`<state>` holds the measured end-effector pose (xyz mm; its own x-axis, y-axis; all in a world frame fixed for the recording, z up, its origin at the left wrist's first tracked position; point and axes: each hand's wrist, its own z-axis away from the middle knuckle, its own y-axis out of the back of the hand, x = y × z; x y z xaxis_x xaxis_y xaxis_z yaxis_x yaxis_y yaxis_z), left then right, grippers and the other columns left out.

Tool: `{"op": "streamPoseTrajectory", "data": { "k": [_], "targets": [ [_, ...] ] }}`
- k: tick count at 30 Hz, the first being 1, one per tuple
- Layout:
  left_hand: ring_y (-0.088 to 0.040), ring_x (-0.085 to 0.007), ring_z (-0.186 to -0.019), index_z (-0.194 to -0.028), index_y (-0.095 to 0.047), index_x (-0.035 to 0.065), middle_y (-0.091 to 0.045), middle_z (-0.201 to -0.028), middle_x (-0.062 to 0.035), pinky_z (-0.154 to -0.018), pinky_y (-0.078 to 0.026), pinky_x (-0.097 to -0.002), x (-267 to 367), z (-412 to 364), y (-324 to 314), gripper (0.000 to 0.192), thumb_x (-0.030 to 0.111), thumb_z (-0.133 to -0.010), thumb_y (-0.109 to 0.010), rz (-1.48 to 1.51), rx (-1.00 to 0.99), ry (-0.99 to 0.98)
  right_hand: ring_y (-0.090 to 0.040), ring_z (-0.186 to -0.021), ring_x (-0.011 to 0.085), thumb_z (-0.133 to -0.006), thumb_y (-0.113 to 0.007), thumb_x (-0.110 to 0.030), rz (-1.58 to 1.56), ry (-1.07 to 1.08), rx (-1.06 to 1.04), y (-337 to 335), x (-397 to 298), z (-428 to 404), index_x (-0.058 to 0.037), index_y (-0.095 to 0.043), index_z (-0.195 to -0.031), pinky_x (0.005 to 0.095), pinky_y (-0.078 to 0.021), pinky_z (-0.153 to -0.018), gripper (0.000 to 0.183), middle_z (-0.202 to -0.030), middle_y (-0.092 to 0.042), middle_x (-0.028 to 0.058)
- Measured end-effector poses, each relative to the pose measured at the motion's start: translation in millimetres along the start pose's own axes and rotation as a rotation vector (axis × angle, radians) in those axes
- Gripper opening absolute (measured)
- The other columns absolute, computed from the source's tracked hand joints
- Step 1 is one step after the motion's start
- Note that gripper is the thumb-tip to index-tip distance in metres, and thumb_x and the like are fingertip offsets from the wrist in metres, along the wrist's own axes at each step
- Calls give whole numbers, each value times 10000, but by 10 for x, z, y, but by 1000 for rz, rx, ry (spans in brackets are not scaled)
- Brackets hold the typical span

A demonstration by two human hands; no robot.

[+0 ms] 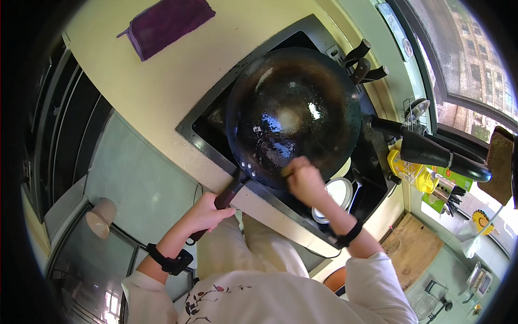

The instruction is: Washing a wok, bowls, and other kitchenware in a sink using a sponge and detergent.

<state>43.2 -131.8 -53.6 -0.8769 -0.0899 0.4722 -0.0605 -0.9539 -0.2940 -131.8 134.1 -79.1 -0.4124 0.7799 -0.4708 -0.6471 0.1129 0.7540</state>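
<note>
A large dark wok (299, 93) stands on the black stove (210, 121), its inside wet and shiny in patches. My left hand (208, 214) is closed around the wok's dark handle (226, 198), which points towards me. My right hand (303, 178) is at the wok's near wall, its fingers closed around something small that is mostly hidden; what it is, I cannot tell. Right of the wok, close to my right forearm, a white bowl (338, 192) sits on the stove with a metal spoon (356, 188) beside it.
A purple cloth (170, 24) lies on the counter (170, 93). Dark-handled knives (360, 69) stand behind the wok. At the right are a black-handled pan (388, 125), a yellow container (408, 170) and a wooden board (412, 251). A beige bin (101, 216) is at lower left.
</note>
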Motion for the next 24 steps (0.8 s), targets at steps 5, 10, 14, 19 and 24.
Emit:
{"op": "streamPoseTrajectory", "data": {
  "k": [5,10,14,19,24],
  "targets": [
    [-520,-115,-422,-775,-556,14,-534,-568,-25,-396,-417,-282,-35,-11,24,268,196,-894,-714,-13,7,19,-648,-867,393,-778,-582,2,43,133,-140,49,-229,-227,-47,-582,-985,463,-560,-795,213,-972,-593,188],
    [-509,-115,-411,-743,-559,25,-516,-550,-15,-393,-405,-288,44,-33,-9,268,188,-902,-701,-17,32,7,-656,-828,429,-812,-594,24,448,-76,391,700,555,-1152,-50,-500,-1219,508,-571,-717,424,-1161,-508,262],
    [-491,-111,-400,-719,-560,32,-497,-529,-4,-390,-385,-291,103,-1,-47,269,174,-914,-678,-8,31,-32,-640,-886,454,-775,-619,42,218,-75,453,446,235,-1655,-37,-449,-1146,509,-552,-777,416,-1156,-494,248],
    [-496,-115,-395,-694,-539,34,-497,-526,-6,-383,-379,-291,-37,23,23,296,180,-905,-686,10,34,-18,-639,-947,436,-735,-615,36,-167,243,-66,-124,-196,-927,-26,-603,-981,493,-525,-868,254,-1037,-602,218],
    [-505,-122,-393,-670,-517,38,-498,-526,-12,-380,-386,-297,14,-35,-12,323,190,-892,-696,-10,11,-29,-652,-890,443,-804,-616,-7,240,-53,303,483,392,-1449,-19,-526,-1096,522,-564,-784,305,-1115,-565,231]
  ]
}}
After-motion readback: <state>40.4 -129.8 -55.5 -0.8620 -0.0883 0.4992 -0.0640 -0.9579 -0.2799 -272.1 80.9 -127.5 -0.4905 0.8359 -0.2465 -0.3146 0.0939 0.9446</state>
